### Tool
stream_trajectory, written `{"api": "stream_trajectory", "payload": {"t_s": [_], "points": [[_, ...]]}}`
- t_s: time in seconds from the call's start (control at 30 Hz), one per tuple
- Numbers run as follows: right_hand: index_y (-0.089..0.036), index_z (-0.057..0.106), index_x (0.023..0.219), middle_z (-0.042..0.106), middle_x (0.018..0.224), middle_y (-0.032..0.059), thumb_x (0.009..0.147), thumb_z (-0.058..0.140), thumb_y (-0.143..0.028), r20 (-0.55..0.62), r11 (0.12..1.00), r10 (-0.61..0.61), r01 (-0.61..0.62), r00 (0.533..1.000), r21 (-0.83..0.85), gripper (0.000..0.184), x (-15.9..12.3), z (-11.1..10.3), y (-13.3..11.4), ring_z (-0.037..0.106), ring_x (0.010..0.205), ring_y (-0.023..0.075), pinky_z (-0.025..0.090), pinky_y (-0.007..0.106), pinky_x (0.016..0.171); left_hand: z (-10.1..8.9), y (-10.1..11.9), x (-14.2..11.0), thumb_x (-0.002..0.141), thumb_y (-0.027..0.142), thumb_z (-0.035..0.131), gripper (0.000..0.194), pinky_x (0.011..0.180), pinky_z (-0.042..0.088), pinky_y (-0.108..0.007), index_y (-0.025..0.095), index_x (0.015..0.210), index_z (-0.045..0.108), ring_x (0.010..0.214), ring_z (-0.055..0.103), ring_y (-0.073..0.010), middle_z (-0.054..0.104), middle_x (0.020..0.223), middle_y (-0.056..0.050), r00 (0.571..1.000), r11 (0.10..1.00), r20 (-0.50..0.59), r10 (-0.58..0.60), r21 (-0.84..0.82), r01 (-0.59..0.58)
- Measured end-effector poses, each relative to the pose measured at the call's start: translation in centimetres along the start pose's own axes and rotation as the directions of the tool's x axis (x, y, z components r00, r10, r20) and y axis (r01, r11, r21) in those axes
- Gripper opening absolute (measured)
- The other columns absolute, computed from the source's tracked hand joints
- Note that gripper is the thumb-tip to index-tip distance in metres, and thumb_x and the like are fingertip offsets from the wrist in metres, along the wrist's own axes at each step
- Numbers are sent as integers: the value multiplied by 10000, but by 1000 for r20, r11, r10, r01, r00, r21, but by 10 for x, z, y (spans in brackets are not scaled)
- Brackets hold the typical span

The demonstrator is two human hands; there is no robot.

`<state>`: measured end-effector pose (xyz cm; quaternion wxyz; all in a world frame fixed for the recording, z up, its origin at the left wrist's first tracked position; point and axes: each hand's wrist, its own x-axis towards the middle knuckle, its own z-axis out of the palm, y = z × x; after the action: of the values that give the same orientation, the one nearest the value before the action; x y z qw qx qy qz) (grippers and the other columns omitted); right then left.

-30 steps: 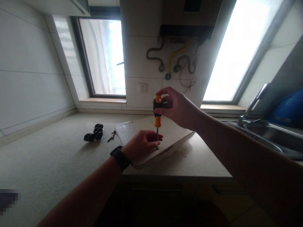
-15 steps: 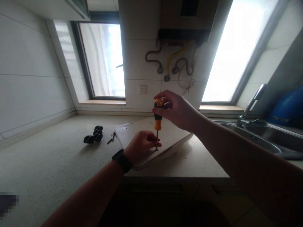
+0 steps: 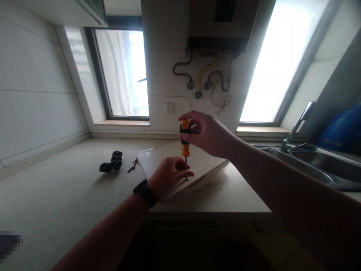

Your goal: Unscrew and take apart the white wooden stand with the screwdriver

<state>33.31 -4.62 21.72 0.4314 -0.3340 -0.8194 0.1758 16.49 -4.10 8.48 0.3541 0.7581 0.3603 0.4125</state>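
My right hand (image 3: 204,133) grips the yellow and black handle of a screwdriver (image 3: 185,149), which stands nearly upright. Its shaft runs down to a small screw (image 3: 186,179) near the front edge of a white board (image 3: 203,162). My left hand (image 3: 172,173), below a black wristband, rests low over the board with its thumb and fingers closed around the lower shaft. Whether those fingers also touch the screw is hard to see. Several loose screws (image 3: 132,166) lie just left of the board. Further left sits a cluster of black casters (image 3: 113,162).
The board lies on a speckled stone counter (image 3: 84,195) close to its front edge. A metal sink (image 3: 313,165) with a tap (image 3: 297,128) is at the right, with a blue object (image 3: 342,128) behind. Hoses (image 3: 201,75) hang from a wall unit above a socket (image 3: 169,107).
The screwdriver handle has tipped slightly left, and my right hand has shifted left with it. My left hand stays nearly in place.
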Motion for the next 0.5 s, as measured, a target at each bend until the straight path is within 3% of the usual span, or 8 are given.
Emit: {"api": "stream_trajectory", "payload": {"t_s": [0.1, 0.23, 0.4, 0.5], "points": [[-209, 651, 1256, 724, 1128, 89, 782, 750, -217, 18, 1000, 5, -5, 1000, 27, 484, -1, -4, 7, 703, 962, 233, 608, 415, 875, -1, 0, 0, 919, 359, 715, 263, 771, 514, -313, 149, 1063, 778, 829, 705, -182, 796, 968, -76, 997, 999, 80, -22, -38, 25], [-231, 603, 1247, 728, 1213, 91, 761, 691, -155, 40, 993, 35, -39, 999, 110, 500, 0, -8, 17, 697, 1077, 244, 590, 417, 943, -3, -5, 1, 943, 289, 670, 281, 893, 538, -346, 152, 1162, 780, 998, 742, -210, 803, 1135, -112, 988, 993, 140, -66, -91, 79], [-229, 627, 1180, 723, 1080, 62, 848, 703, -316, 0, 999, 39, -39, 999, 18, 352, 1, -8, 22, 672, 914, 211, 569, 364, 807, -2, -5, 2, 914, 348, 735, 238, 911, 533, -352, 165, 1045, 813, 976, 752, -229, 823, 1055, -93, 995, 994, 78, -59, -83, 65], [-226, 672, 1235, 689, 965, 39, 838, 770, -464, 9, 997, 29, -29, 1000, -68, 473, 1, -9, 20, 628, 800, 188, 527, 331, 691, 0, 0, 1, 880, 346, 768, 197, 881, 523, -347, 167, 946, 820, 937, 746, -234, 825, 1023, -82, 998, 998, 15, -54, -26, 54]]}}
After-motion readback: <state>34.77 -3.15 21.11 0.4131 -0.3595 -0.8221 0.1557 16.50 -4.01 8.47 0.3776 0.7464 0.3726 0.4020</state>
